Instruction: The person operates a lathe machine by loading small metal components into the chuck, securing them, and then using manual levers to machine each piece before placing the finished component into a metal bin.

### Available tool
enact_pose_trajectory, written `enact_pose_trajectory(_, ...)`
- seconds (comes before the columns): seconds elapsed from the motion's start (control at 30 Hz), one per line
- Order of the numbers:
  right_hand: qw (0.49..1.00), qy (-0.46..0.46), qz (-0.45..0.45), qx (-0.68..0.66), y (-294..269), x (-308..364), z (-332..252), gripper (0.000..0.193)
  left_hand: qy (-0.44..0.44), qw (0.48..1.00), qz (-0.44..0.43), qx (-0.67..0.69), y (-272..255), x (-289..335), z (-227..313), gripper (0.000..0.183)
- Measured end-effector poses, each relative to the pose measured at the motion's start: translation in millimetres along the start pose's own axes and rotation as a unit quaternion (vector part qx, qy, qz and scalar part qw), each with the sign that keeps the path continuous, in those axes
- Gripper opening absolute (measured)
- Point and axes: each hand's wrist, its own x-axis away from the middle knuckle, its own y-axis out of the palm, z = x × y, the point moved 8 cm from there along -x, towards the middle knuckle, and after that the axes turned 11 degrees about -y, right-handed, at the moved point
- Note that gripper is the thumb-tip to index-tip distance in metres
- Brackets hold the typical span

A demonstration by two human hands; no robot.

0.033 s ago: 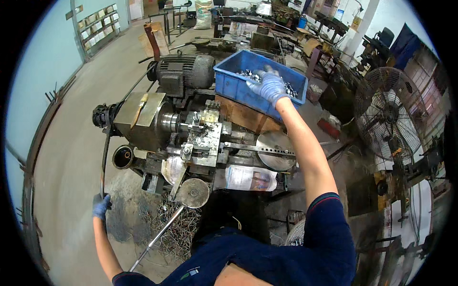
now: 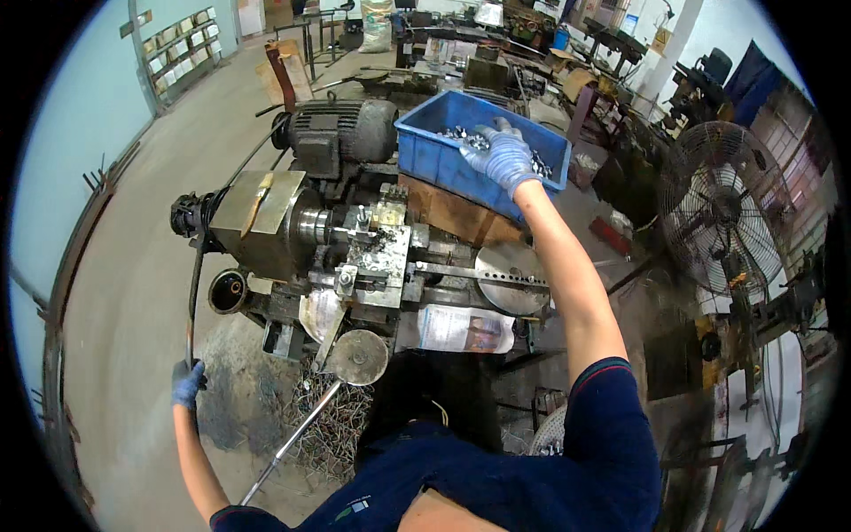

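Right hand unmoved in blue bin; left hand still gripping lever

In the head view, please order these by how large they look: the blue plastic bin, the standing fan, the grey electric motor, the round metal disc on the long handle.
1. standing fan, though it lies near the bent rim, so unsure against the bin
2. blue plastic bin
3. grey electric motor
4. round metal disc
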Motion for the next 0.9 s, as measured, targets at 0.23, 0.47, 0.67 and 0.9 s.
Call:
enact_pose_trajectory(0.23, 0.992, 0.03, 0.062, -0.102, -24, 130, 73, 0.048, 0.021, 1.0, -0.019, -0.009, -6, -1, -4, 0.028)
enact_pose_trajectory(0.47, 0.88, 0.431, -0.164, -0.116, -35, 470, 186, 0.052, -0.083, 0.996, -0.017, -0.013, 0, 20, 10, 0.034)
enact_pose_trajectory(0.67, 0.798, 0.479, -0.332, -0.151, -1, 700, 120, 0.053, -0.167, 0.984, -0.037, -0.047, -19, -36, -26, 0.041)
enact_pose_trajectory(0.9, 0.745, 0.374, -0.546, -0.084, 37, 700, 90, 0.061, -0.115, 0.992, 0.005, -0.044, -6, -2, -4, 0.047)
